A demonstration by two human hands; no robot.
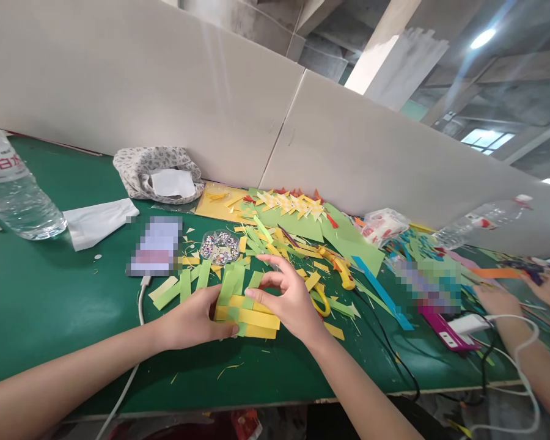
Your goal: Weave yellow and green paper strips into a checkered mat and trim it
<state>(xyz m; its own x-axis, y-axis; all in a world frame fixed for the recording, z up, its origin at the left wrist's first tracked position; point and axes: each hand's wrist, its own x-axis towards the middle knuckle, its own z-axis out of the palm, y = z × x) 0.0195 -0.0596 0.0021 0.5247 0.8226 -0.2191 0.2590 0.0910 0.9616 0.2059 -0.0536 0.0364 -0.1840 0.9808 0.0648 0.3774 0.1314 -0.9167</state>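
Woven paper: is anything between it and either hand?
Nothing visible: the left hand holds the left side of the woven paper, and the right hand is at a green strip. The yellow-handled tool lies off to the right.

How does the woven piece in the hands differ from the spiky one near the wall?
The woven piece is green and yellow, while the spiky one is mostly yellow and whitish, with red bits around it.
The woven piece has loose green strips sticking out; the spiky one has short points along its edges.
The woven piece is in the left hand's grip, while the spiky one lies untouched.
Both look made of interlaced strips.
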